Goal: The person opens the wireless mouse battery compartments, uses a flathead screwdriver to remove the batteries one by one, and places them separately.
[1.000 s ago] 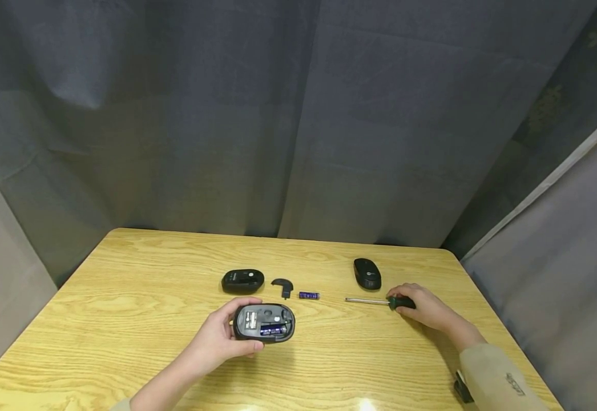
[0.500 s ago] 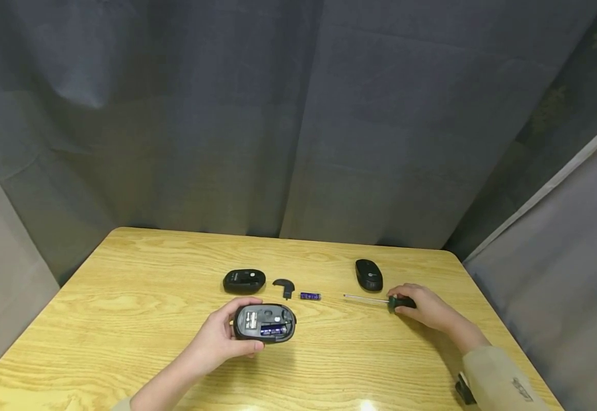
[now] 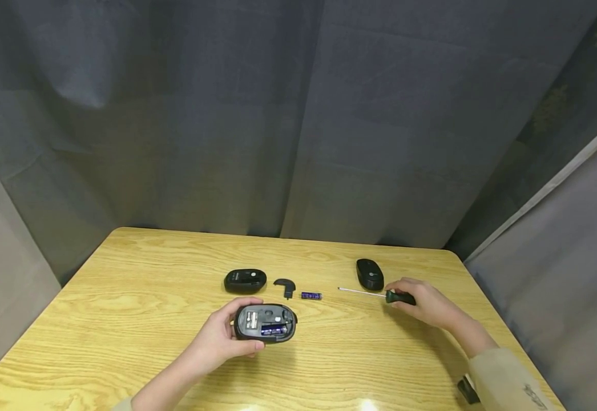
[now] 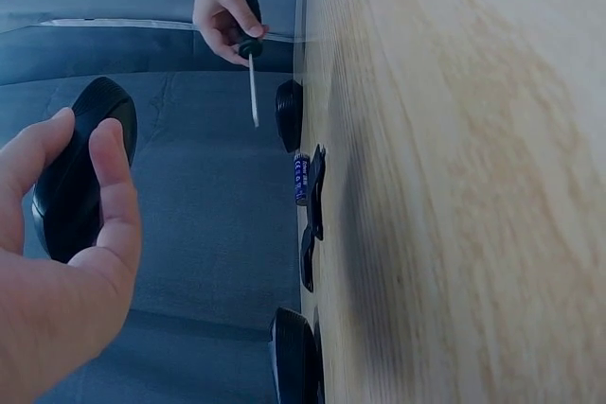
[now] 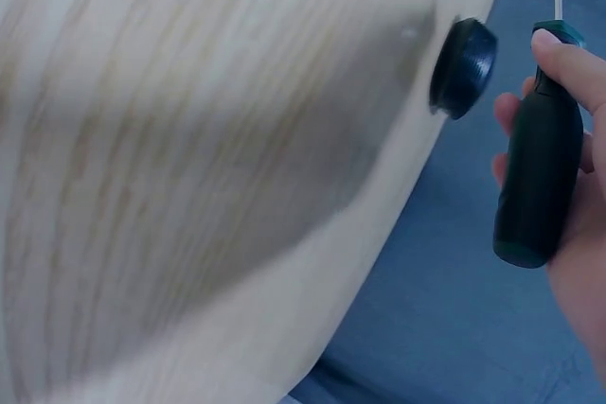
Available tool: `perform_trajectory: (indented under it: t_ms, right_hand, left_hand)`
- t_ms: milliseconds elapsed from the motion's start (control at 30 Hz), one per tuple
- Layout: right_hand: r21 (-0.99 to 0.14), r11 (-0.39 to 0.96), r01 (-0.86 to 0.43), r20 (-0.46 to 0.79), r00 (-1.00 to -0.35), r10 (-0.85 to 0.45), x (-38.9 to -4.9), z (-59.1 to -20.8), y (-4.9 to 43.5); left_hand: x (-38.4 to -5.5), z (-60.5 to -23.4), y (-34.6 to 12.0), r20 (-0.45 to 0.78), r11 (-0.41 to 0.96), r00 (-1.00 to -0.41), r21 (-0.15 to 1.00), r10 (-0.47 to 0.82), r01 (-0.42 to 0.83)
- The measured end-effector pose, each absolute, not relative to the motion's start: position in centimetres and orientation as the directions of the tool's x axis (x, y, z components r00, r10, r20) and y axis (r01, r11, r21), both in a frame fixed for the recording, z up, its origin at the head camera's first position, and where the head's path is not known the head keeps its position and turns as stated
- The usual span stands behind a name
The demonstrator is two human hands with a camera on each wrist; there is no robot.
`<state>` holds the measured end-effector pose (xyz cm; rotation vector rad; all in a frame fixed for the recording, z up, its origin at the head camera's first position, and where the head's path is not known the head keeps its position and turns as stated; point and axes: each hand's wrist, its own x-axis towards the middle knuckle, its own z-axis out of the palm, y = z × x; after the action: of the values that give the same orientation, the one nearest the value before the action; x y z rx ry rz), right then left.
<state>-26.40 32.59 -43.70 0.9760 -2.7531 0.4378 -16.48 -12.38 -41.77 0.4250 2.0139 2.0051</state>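
My left hand [image 3: 225, 335] grips a black computer mouse [image 3: 249, 330] by its left end, its underside turned up toward the head camera. A blue battery [image 3: 274, 329] sits in the mouse's uncovered compartment. On the right, my right hand [image 3: 428, 302] holds a screwdriver by its dark green handle [image 5: 540, 172], the thumb laid near the collar. The thin metal shaft [image 3: 361, 291] points left, raised off the table as the left wrist view shows. Behind the held mouse lie a black battery cover [image 3: 286, 286] and a loose blue battery [image 3: 311, 295].
A second black mouse [image 3: 245, 280] lies behind my left hand, underside up. Another black mouse [image 3: 370, 274] stands at the back right, just beyond the screwdriver. The wooden table [image 3: 165, 274] ends at a dark grey curtain [image 3: 216, 142].
My right hand has lifted the screwdriver off the table, its tip swinging up and slightly left. The left hand and its mouse stay practically still.
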Motion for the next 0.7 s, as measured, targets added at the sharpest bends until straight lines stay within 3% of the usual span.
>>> perform_trajectory:
  t_ms: [400,700]
  right_hand:
    - [-0.273,0.742,-0.612,0.242,-0.791,-0.563,-25.4,-41.0,31.2]
    - [-0.221,0.698,-0.681,0.319,-0.727,-0.608,-24.9,-39.0,30.4]
  left_hand:
    - [-16.5,-41.9,-12.4,0.014,0.011,-0.919,1.000,0.393,0.020]
    - [-16.6,-41.8,-12.4,0.024,0.010,-0.918,0.999,0.396,0.031]
